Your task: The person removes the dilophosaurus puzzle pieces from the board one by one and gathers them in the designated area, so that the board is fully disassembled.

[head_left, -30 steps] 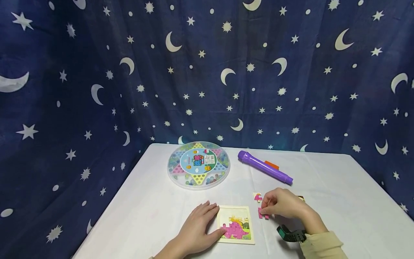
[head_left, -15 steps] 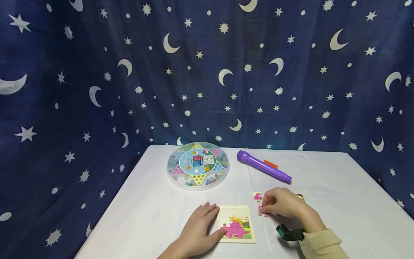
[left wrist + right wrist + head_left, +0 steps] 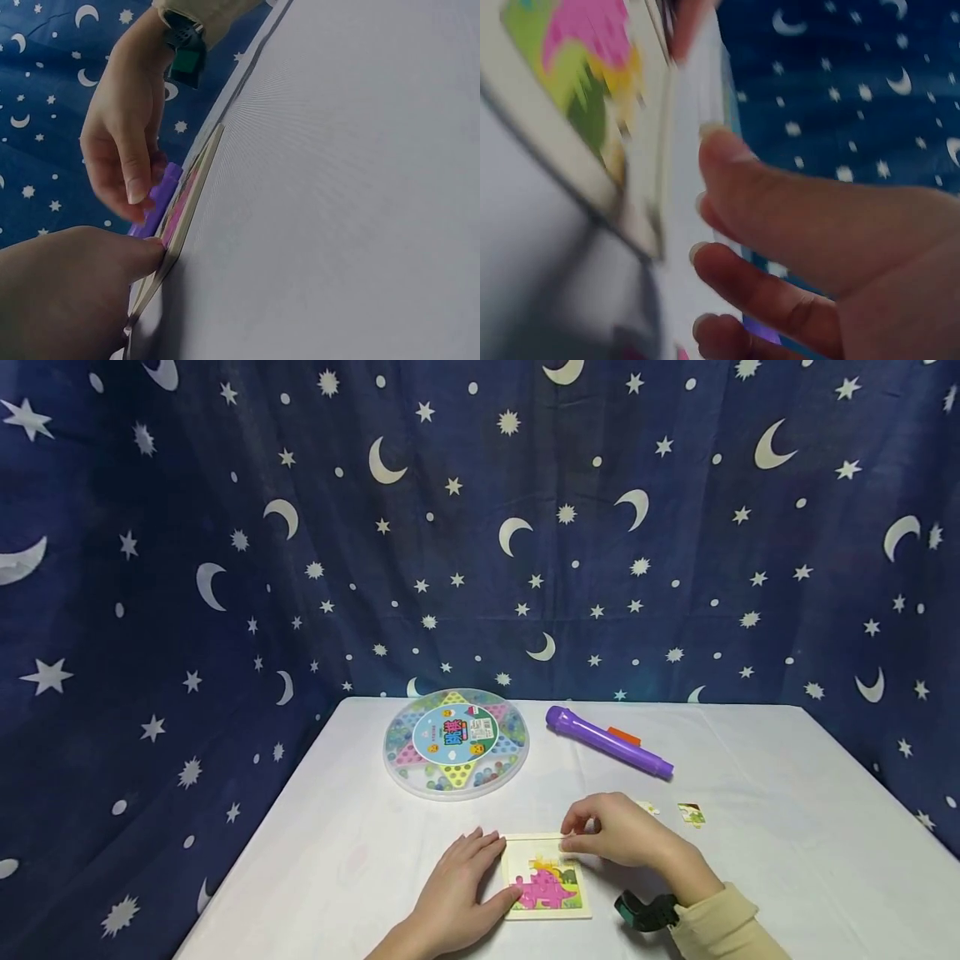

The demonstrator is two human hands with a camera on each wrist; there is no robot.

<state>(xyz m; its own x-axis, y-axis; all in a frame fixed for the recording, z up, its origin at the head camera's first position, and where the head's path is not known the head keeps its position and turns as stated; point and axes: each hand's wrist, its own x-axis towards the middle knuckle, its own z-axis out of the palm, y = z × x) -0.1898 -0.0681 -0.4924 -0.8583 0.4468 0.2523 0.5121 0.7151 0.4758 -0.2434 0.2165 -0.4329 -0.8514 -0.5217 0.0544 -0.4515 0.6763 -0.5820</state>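
Note:
My left hand rests beside a square wooden jigsaw puzzle, fingers along its left edge and thumb on the lower left of the picture. Inside the frame, a partly assembled pink dinosaur fills the lower part; bare board shows above and left. Over the tray's upper right corner hovers my right hand, fingers loosely bent. In the right wrist view its fingertips stand apart from the tray, with no piece showing between them. A pink puzzle piece peeks in at that view's bottom edge.
Two loose puzzle pieces, one with a brown corner, lie beyond my right hand. A round clear Chinese checkers case sits farther back, left of a purple microphone-shaped toy and an orange object. A starry curtain hangs behind.
My right hand has moved left from the loose pink pieces to above the tray's upper right corner, uncovering two loose pieces behind it. My left hand stays on the tray.

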